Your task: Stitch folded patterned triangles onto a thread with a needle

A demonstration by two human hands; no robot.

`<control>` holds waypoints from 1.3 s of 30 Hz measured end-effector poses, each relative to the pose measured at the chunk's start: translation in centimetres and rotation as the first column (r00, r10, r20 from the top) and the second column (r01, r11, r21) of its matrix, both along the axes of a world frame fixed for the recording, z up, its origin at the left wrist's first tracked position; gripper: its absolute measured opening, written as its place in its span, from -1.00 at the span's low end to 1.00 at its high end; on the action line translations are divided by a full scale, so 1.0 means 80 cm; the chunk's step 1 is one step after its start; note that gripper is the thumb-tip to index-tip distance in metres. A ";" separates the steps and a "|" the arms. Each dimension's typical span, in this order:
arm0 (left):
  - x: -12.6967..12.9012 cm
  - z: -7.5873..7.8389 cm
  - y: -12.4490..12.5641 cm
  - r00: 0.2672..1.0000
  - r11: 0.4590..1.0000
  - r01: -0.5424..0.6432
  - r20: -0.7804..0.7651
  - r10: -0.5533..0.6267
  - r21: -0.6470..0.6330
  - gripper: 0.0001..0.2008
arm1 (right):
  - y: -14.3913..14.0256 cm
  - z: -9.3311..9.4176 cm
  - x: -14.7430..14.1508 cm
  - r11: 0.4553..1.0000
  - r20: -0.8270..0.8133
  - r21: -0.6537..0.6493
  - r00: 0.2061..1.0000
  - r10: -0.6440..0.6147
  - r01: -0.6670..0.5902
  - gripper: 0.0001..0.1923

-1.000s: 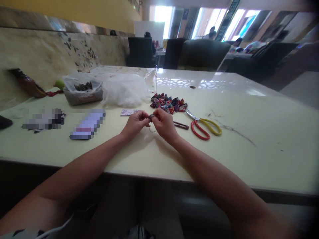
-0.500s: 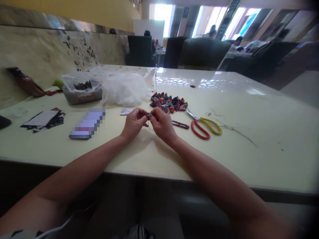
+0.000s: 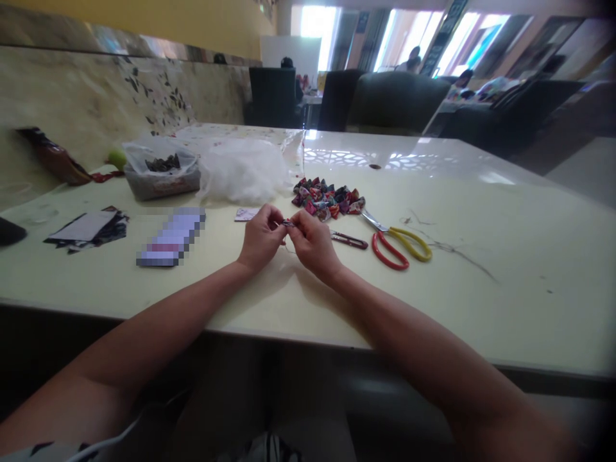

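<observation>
My left hand (image 3: 262,239) and my right hand (image 3: 314,242) meet above the table, fingertips pinched together on a small piece of patterned fabric (image 3: 287,223). Most of the piece is hidden by my fingers. A thin thread hangs beneath it, between the hands. Just beyond my right hand lies a heap of small stuffed fabric pieces (image 3: 332,197) in red, green and floral prints. Dark thread snips (image 3: 350,240) rest right beside that hand. Farther right are scissors (image 3: 402,247) with one red and one yellow handle. A pale fabric square (image 3: 245,214) lies behind my left hand.
White stuffing (image 3: 244,172) in a clear bag sits at the back, by a tub (image 3: 162,176) of dark bits. To the left are a phone (image 3: 172,237) and stacked fabric squares (image 3: 87,228). Loose threads (image 3: 462,255) lie right. Chairs (image 3: 397,102) and people are beyond the table.
The fingers have shifted slightly on the fabric piece, and a bit of red now shows at it. The whole view has moved a little; the things on the table stay put.
</observation>
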State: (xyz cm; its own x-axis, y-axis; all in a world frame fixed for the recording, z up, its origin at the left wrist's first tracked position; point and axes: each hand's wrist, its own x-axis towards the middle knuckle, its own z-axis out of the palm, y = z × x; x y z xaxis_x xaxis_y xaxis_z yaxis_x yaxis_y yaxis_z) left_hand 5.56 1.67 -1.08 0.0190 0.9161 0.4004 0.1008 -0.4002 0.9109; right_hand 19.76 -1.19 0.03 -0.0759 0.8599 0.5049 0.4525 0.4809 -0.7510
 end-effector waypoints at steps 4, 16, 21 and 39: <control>0.000 0.003 -0.001 1.000 0.999 0.017 -0.006 -0.016 0.042 -0.82 | -0.001 0.000 0.002 0.998 -0.021 0.037 0.999 0.050 -0.049 -0.84; -0.003 -0.001 0.003 1.000 0.999 0.000 -0.005 0.000 0.046 -0.81 | 0.007 0.001 0.008 1.000 0.019 0.003 1.000 0.020 -0.020 -0.89; -0.005 0.001 0.003 0.989 0.995 -0.045 -0.137 0.057 0.089 -0.80 | 0.002 0.000 0.003 1.000 0.053 0.030 0.999 -0.005 0.004 -0.85; -0.002 -0.003 0.007 1.000 1.000 -0.012 -0.017 0.012 0.013 -0.81 | 0.011 -0.006 0.004 0.996 0.085 -0.004 0.993 -0.085 0.085 -0.80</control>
State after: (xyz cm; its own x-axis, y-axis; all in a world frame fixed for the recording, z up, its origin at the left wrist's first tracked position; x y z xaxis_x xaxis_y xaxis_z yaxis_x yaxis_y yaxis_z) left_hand 5.39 2.21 -1.29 0.0146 0.9113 0.4116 0.1209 -0.4102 0.9040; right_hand 20.08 -0.34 -0.47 -0.0447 0.8689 0.4929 0.5536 0.4323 -0.7118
